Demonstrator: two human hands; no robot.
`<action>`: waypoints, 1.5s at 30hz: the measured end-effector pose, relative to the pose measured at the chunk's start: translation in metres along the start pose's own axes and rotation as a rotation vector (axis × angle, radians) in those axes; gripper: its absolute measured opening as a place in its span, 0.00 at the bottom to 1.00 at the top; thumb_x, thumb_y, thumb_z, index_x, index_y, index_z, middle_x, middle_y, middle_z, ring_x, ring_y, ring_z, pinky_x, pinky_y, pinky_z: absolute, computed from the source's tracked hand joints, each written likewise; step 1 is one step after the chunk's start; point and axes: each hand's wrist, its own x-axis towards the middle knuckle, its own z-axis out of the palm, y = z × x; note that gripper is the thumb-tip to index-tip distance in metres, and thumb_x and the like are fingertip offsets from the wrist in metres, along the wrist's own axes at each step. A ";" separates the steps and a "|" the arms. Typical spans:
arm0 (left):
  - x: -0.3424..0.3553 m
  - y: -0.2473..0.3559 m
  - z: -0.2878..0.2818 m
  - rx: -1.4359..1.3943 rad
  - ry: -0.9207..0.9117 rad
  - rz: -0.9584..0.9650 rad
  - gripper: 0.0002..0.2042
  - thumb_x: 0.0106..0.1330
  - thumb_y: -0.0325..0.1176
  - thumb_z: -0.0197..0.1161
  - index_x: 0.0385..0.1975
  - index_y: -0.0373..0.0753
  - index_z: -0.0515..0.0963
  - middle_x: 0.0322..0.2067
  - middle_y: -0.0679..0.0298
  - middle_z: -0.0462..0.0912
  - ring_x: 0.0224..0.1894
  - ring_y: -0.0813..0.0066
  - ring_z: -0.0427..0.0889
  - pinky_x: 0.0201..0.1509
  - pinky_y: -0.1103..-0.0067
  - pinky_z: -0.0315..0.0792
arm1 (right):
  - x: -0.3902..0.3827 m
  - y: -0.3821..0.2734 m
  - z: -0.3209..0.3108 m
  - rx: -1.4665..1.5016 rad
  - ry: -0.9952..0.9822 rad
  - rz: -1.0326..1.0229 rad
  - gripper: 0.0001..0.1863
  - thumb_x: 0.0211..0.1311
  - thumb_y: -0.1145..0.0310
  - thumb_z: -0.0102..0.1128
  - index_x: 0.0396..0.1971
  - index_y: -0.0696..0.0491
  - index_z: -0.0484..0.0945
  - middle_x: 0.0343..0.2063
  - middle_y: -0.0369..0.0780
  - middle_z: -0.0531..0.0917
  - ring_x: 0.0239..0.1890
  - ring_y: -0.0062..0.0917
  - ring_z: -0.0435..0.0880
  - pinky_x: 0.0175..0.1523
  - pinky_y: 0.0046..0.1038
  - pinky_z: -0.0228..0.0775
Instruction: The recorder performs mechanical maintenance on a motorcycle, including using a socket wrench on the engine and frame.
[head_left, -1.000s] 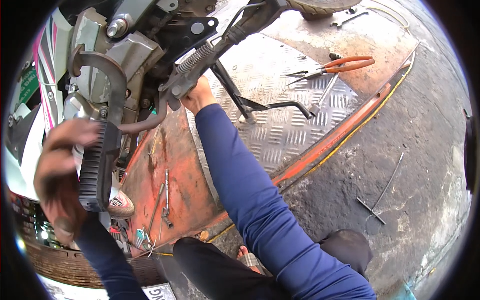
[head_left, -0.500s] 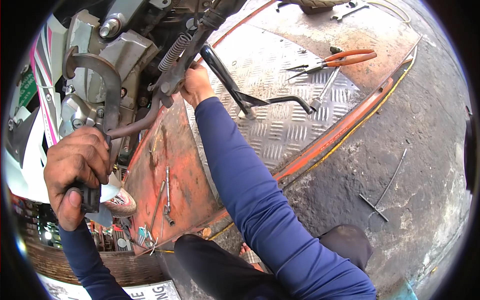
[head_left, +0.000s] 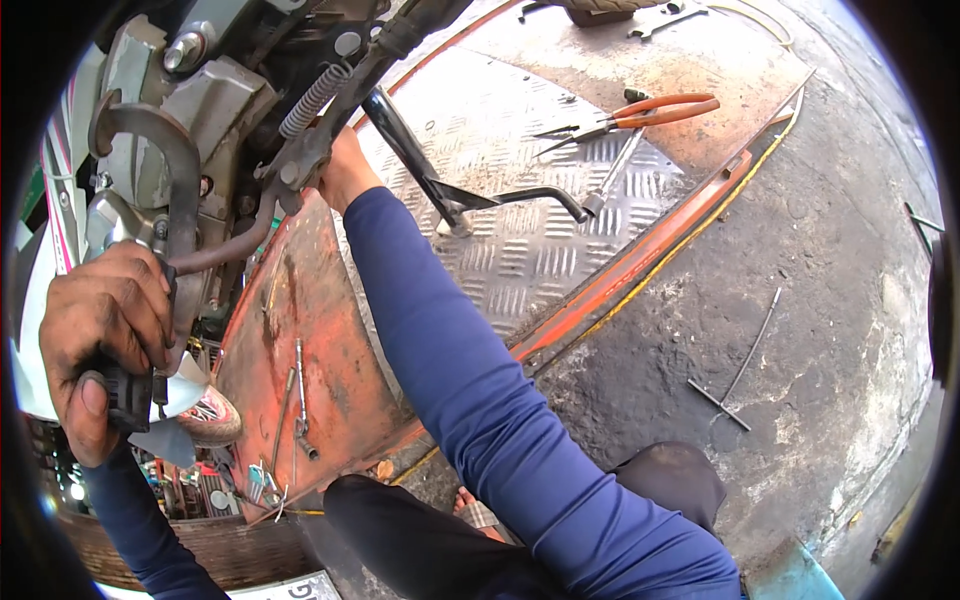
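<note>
My left hand [head_left: 112, 340] is closed around the black rubber footpeg [head_left: 130, 395] of a motorcycle, at the left. A bent metal pedal [head_left: 180, 165] rises just beyond those knuckles, and a rusty bar [head_left: 225, 250] runs from there to a bracket [head_left: 290, 172]. My right hand [head_left: 345, 172] reaches in behind this bracket, below a coil spring [head_left: 315, 100]. Its fingers are hidden there, so what they touch cannot be seen. The black side stand [head_left: 420, 160] slants down to the metal plate, right of my right hand.
Orange-handled pliers [head_left: 640, 118] and a socket tool [head_left: 615, 175] lie on the checkered plate [head_left: 510, 240]. An open-end wrench [head_left: 665, 22] is farther back. A T-handle tool [head_left: 735, 385] rests on the dark floor at right. Several tools, including a ratchet [head_left: 302, 400], lie lower left.
The whole view has shifted, so the motorcycle and plate appear farther left. Both hands keep their places on the motorcycle.
</note>
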 end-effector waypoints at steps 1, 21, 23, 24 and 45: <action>0.000 0.000 0.002 0.001 0.011 -0.003 0.21 0.58 0.52 0.50 0.11 0.43 0.64 0.10 0.67 0.69 0.15 0.72 0.68 0.32 0.73 0.62 | -0.006 -0.006 -0.003 -0.006 0.004 0.006 0.15 0.65 0.59 0.43 0.32 0.52 0.75 0.26 0.38 0.79 0.28 0.27 0.80 0.32 0.31 0.73; 0.001 0.003 0.007 0.011 0.062 0.003 0.22 0.59 0.53 0.49 0.11 0.43 0.65 0.11 0.67 0.69 0.15 0.73 0.69 0.32 0.75 0.62 | -0.007 -0.024 -0.003 0.137 -0.135 0.205 0.16 0.65 0.54 0.40 0.29 0.48 0.73 0.21 0.37 0.79 0.21 0.30 0.77 0.22 0.31 0.60; 0.006 0.007 0.010 0.000 0.068 -0.005 0.22 0.59 0.52 0.50 0.11 0.42 0.65 0.12 0.66 0.70 0.16 0.73 0.68 0.32 0.76 0.62 | 0.015 -0.018 -0.017 0.016 -0.183 0.235 0.16 0.64 0.52 0.41 0.28 0.47 0.73 0.20 0.36 0.79 0.20 0.30 0.76 0.22 0.33 0.60; 0.001 0.006 0.007 0.017 0.078 -0.040 0.22 0.59 0.52 0.50 0.11 0.42 0.65 0.12 0.66 0.70 0.16 0.73 0.68 0.32 0.76 0.62 | -0.001 -0.019 -0.010 0.122 -0.121 0.266 0.17 0.64 0.51 0.41 0.30 0.46 0.75 0.23 0.37 0.80 0.25 0.32 0.79 0.27 0.37 0.66; 0.005 0.031 -0.024 0.583 -0.369 0.134 0.06 0.52 0.26 0.58 0.18 0.34 0.69 0.13 0.60 0.74 0.15 0.66 0.72 0.19 0.74 0.68 | -0.012 -0.035 -0.021 -0.121 -0.111 0.281 0.25 0.63 0.49 0.47 0.53 0.49 0.69 0.50 0.43 0.75 0.51 0.34 0.73 0.55 0.42 0.64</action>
